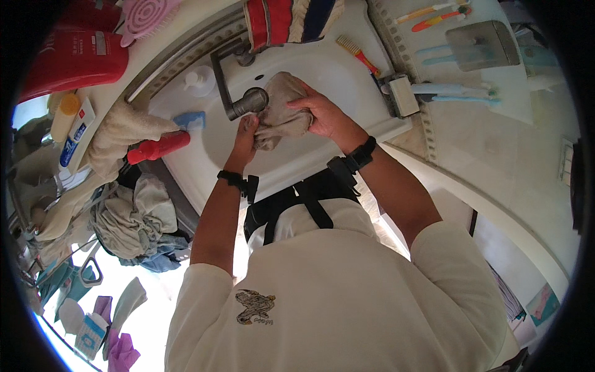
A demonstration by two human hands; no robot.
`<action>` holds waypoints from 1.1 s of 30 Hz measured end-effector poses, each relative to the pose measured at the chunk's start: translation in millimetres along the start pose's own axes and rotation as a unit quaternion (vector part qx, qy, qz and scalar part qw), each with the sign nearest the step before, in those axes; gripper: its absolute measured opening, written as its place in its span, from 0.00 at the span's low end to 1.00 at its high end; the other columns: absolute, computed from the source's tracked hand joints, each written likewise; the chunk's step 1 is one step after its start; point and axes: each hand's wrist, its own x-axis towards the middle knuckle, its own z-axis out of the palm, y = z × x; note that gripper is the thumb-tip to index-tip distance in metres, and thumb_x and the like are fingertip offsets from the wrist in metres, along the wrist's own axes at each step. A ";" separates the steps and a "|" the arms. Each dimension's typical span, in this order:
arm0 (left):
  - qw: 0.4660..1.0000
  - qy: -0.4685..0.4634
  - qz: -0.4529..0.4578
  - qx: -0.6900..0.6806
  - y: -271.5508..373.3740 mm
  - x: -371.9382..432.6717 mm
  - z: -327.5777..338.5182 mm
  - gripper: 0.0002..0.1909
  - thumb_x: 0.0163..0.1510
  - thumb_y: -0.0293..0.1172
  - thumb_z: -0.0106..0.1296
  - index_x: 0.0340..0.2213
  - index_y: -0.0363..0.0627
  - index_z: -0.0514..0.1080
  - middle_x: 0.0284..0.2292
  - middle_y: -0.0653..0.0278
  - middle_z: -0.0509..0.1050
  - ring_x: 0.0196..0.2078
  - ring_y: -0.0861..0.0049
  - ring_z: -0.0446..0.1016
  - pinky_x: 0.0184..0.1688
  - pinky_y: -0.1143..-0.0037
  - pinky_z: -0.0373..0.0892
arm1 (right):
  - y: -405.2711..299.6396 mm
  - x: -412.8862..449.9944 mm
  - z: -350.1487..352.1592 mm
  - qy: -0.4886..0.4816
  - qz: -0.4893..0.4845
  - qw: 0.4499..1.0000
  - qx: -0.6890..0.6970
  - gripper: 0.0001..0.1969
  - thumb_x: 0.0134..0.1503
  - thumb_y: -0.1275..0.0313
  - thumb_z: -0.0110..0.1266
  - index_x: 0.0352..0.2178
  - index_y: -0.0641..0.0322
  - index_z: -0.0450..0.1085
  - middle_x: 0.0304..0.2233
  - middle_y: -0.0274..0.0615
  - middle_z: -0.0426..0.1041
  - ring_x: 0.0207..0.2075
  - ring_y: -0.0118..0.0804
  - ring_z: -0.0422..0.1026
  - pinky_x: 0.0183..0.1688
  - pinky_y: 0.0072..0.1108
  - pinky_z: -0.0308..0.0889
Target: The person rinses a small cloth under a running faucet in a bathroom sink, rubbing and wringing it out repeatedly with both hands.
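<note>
A wet-looking beige cloth (283,104) is held in both hands over the white washbasin (218,144). My left hand (245,138) pinches its lower left edge, close under the spout of the grey metal faucet (237,102). My right hand (325,114) grips the cloth from the right, with the thumb lying across its front. Part of the cloth sits against the faucet's spout end, and whether they touch I cannot tell. No running water can be made out.
A red bottle (160,146) and a blue packet (190,120) lie on the basin's left rim. Behind the faucet stands a white pump bottle (200,81). A striped towel (293,23) hangs at the back. On the right are a comb (358,53) and soap (403,96).
</note>
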 end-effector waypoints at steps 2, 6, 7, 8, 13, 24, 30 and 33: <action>0.999 0.012 0.023 0.025 -10.4 -0.8 -7.0 0.29 0.58 0.52 0.48 0.52 0.43 0.62 0.48 0.62 0.69 0.49 0.72 0.70 0.49 0.71 0.69 | -4.7 -5.0 5.2 -0.018 0.014 1.000 0.005 0.39 0.47 0.84 0.54 0.60 0.53 0.50 0.49 0.43 0.65 0.49 0.41 0.68 0.52 0.33 0.66; 0.914 -0.195 -0.013 0.355 -5.0 13.0 9.8 0.25 0.52 0.34 0.55 0.51 0.42 0.64 0.41 0.62 0.73 0.39 0.75 0.72 0.41 0.76 0.71 | -12.0 -10.9 -5.8 -0.020 -0.004 1.000 -0.020 0.43 0.45 0.85 0.51 0.63 0.52 0.45 0.53 0.43 0.61 0.54 0.41 0.64 0.55 0.32 0.64; 0.838 -0.207 -0.088 0.497 -3.2 19.2 7.1 0.26 0.49 0.31 0.57 0.50 0.43 0.65 0.40 0.62 0.73 0.38 0.76 0.72 0.40 0.78 0.71 | -11.9 -10.1 -3.8 -0.041 -0.015 0.999 -0.013 0.45 0.44 0.85 0.51 0.63 0.52 0.43 0.54 0.44 0.60 0.55 0.41 0.62 0.56 0.32 0.63; 0.840 -0.206 -0.086 0.495 -5.1 23.1 6.7 0.26 0.49 0.31 0.57 0.50 0.43 0.65 0.40 0.62 0.73 0.38 0.76 0.72 0.40 0.78 0.71 | -10.8 -11.8 -2.0 -0.042 -0.012 0.999 -0.016 0.45 0.44 0.85 0.51 0.63 0.52 0.43 0.54 0.44 0.60 0.55 0.41 0.62 0.56 0.32 0.63; 0.994 -0.095 -0.049 -0.032 -10.8 23.3 -6.8 0.25 0.48 0.28 0.56 0.48 0.40 0.66 0.42 0.58 0.73 0.42 0.70 0.73 0.42 0.72 0.71 | -8.8 -26.4 -2.8 -0.004 -0.018 1.000 0.008 0.45 0.43 0.84 0.46 0.64 0.49 0.42 0.57 0.40 0.57 0.56 0.39 0.62 0.58 0.28 0.60; 0.905 -0.222 0.055 -0.359 36.5 -18.0 21.7 0.28 0.46 0.36 0.52 0.51 0.45 0.66 0.50 0.60 0.69 0.54 0.64 0.67 0.58 0.63 0.62 | 20.4 -18.2 -41.7 0.108 0.007 0.990 -0.095 0.32 0.55 0.73 0.52 0.60 0.52 0.51 0.53 0.39 0.63 0.52 0.37 0.66 0.52 0.30 0.66; 0.925 -0.062 0.019 -0.375 24.0 -12.6 43.9 0.24 0.50 0.33 0.46 0.49 0.40 0.67 0.49 0.56 0.70 0.53 0.63 0.67 0.59 0.62 0.60 | 70.6 13.1 -39.3 0.053 -0.022 0.998 0.024 0.24 0.57 0.67 0.54 0.53 0.58 0.58 0.48 0.37 0.68 0.47 0.34 0.69 0.50 0.29 0.68; 0.941 -0.075 0.016 -0.331 17.8 -15.4 35.7 0.21 0.53 0.33 0.44 0.48 0.37 0.66 0.48 0.55 0.70 0.53 0.62 0.67 0.60 0.63 0.60 | 77.5 28.7 -19.1 0.095 -0.062 0.991 0.070 0.19 0.58 0.65 0.53 0.49 0.59 0.63 0.41 0.35 0.71 0.42 0.33 0.72 0.46 0.27 0.69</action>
